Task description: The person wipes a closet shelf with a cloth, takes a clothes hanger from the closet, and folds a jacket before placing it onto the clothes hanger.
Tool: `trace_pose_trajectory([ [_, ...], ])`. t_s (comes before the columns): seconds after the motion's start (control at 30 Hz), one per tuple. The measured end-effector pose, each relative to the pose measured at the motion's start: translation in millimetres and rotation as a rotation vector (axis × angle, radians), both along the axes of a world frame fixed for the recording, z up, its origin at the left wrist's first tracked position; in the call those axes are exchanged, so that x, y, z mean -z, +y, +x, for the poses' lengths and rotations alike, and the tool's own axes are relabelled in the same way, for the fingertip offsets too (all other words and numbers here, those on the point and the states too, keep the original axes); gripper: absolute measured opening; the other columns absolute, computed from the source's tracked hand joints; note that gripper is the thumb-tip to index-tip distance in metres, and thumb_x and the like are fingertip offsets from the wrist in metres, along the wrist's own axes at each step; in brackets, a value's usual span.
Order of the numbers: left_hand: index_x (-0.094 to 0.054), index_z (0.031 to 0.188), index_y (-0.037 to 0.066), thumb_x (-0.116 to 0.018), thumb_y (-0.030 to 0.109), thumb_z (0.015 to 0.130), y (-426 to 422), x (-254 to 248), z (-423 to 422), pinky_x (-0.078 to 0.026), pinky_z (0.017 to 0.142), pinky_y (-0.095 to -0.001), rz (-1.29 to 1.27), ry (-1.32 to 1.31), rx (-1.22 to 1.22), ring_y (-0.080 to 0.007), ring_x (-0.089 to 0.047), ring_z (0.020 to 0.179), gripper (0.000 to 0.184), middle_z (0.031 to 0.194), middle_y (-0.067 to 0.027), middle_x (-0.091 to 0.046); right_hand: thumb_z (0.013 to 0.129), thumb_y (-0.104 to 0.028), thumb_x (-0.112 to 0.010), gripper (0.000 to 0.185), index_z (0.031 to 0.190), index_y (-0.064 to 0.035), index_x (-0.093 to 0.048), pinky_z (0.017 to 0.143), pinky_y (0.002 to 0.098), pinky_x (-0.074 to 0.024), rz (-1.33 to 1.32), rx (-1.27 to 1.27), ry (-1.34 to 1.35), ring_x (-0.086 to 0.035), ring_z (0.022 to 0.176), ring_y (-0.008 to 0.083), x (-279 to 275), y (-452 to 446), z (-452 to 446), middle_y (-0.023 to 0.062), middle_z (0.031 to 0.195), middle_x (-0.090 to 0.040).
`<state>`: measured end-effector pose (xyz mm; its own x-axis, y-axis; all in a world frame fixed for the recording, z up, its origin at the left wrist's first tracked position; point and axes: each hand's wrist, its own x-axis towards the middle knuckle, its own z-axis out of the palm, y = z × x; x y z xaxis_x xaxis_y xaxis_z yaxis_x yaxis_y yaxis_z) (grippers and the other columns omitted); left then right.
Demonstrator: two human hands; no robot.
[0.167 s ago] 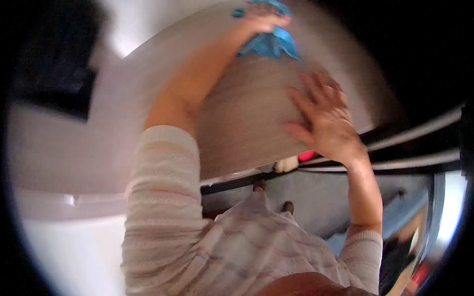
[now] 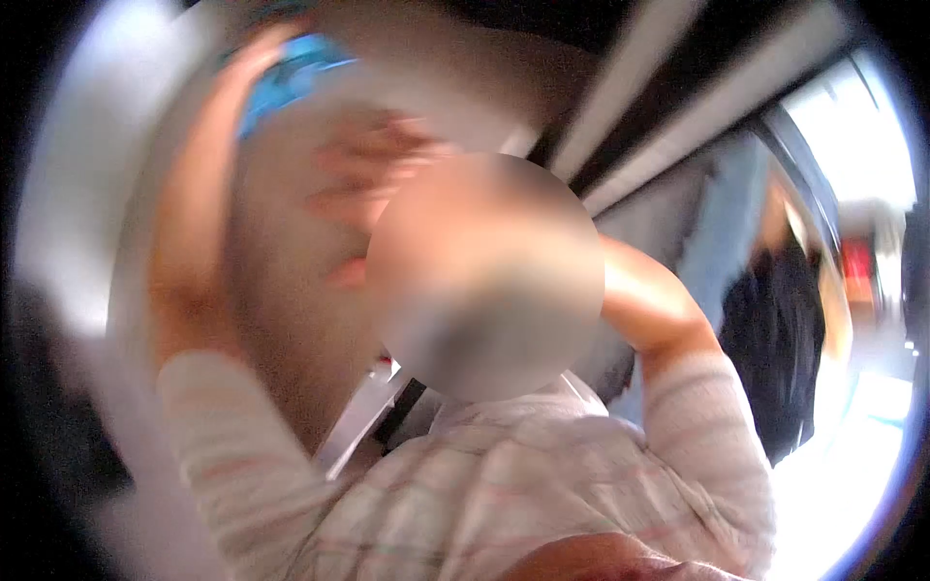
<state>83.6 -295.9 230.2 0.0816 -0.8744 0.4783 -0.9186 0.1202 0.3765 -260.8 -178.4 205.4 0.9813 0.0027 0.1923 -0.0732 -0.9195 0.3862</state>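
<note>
At the upper left, my left hand (image 2: pixel 276 39) is on a crumpled blue cloth (image 2: pixel 291 79), which shows below and beside the fingers. The cloth lies against a brownish, flat surface (image 2: pixel 281 320). My right hand (image 2: pixel 383 169) is over the same surface, right of and below the cloth, fingers spread and nothing seen in them. Motion smears both hands, and a round blurred patch hides my right wrist and part of the hand.
Two pale bars (image 2: pixel 697 107) run diagonally at the upper right. A black item (image 2: pixel 775 339), perhaps clothing, hangs at the right beside blue fabric (image 2: pixel 722 218). A red object (image 2: pixel 857 261) and bright light show at the far right.
The whole view has turned and shifted, so both hands and the cloth appear farther left. The pale bars now stand more steeply, and the round blurred patch has appeared.
</note>
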Motion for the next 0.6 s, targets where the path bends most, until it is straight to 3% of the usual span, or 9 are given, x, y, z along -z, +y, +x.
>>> trace_pose_trajectory([
  [0.07,-0.040,0.131,0.007,-0.044,0.041,0.087,41,-144,22,-0.028,0.103,-0.0360,0.116,-0.539,0.064,-0.0262,-0.036,0.125,0.055,0.135,-0.0140,-0.038,0.073,-0.042,-0.062,0.039,0.089,-0.0071,-0.063,0.091,0.0460,-0.0372,0.409,-0.056,-0.688,-0.049,0.109,0.0305,4,119,83,0.0138,0.109,-0.057],
  [0.1,-0.037,0.133,0.008,-0.039,0.047,0.088,42,-76,-1,-0.025,0.105,-0.0363,0.389,-1.340,0.229,-0.0299,-0.031,0.128,0.059,0.139,-0.0155,-0.032,0.074,-0.039,-0.061,0.034,0.085,-0.0061,-0.063,0.083,0.0440,-0.0422,0.873,0.082,-0.910,-0.055,0.098,0.0293,8,179,87,0.0134,0.100,-0.060],
  [0.17,-0.035,0.134,0.008,-0.035,0.048,0.089,108,5,-93,-0.020,0.106,-0.0389,0.493,-0.811,0.195,-0.0333,-0.027,0.129,0.060,0.141,-0.0154,-0.028,0.075,-0.031,-0.060,0.027,0.081,-0.0050,-0.063,0.070,0.0405,-0.0482,0.963,0.116,-0.958,-0.061,0.079,0.0276,35,183,30,0.0125,0.085,-0.063],
  [0.23,-0.036,0.134,0.008,-0.035,0.048,0.089,164,30,-193,-0.019,0.107,-0.0390,0.381,-0.618,0.176,-0.0327,-0.026,0.130,0.059,0.140,-0.0150,-0.030,0.076,-0.024,-0.059,0.020,0.080,-0.0048,-0.063,0.061,0.0376,-0.0501,0.934,-0.045,-1.112,-0.062,0.065,0.0267,63,163,-32,0.0117,0.073,-0.063],
  [0.27,-0.037,0.133,0.009,-0.035,0.048,0.089,121,162,-207,-0.019,0.107,-0.0386,0.382,-0.482,0.391,-0.0321,-0.027,0.130,0.059,0.139,-0.0150,-0.031,0.075,-0.022,-0.059,0.018,0.079,-0.0050,-0.064,0.061,0.0371,-0.0501,0.983,0.135,-1.022,-0.062,0.064,0.0260,138,124,-50,0.0112,0.071,-0.063],
  [0.4,-0.043,0.129,0.010,-0.038,0.042,0.091,164,155,-229,-0.022,0.105,-0.0380,0.251,-0.432,0.611,-0.0301,-0.029,0.129,0.051,0.136,-0.0152,-0.036,0.074,-0.011,-0.061,0.012,0.084,-0.0041,-0.064,0.062,0.0354,-0.0507,0.985,0.009,-0.998,-0.063,0.068,0.0243,156,147,-86,0.0112,0.076,-0.063],
  [0.53,-0.052,0.120,0.008,-0.042,0.026,0.093,229,170,-380,-0.031,0.101,-0.0348,0.143,-0.209,0.674,-0.0263,-0.043,0.119,0.034,0.128,-0.0112,-0.048,0.072,-0.008,-0.063,0.018,0.088,-0.0012,-0.063,0.059,0.0329,-0.0506,1.142,0.234,-0.780,-0.063,0.067,0.0256,229,184,-301,0.0151,0.079,-0.062],
  [0.57,-0.053,0.119,0.006,-0.042,0.027,0.093,250,169,-408,-0.034,0.098,-0.0337,0.290,0.049,0.644,-0.0238,-0.048,0.113,0.035,0.122,-0.0098,-0.052,0.075,-0.002,-0.061,0.018,0.093,-0.0008,-0.064,0.065,0.0284,-0.0521,1.345,0.401,-0.691,-0.064,0.073,0.0168,237,193,-347,0.0112,0.085,-0.065],
  [0.6,-0.053,0.118,0.005,-0.042,0.029,0.093,270,169,-432,-0.037,0.095,-0.0326,0.430,0.315,0.611,-0.0213,-0.053,0.106,0.036,0.116,-0.0084,-0.056,0.080,-0.004,-0.059,0.017,0.095,0.0005,-0.063,0.068,0.0283,-0.0528,1.488,0.514,-0.676,-0.064,0.074,0.0166,249,200,-383,0.0110,0.085,-0.065],
])
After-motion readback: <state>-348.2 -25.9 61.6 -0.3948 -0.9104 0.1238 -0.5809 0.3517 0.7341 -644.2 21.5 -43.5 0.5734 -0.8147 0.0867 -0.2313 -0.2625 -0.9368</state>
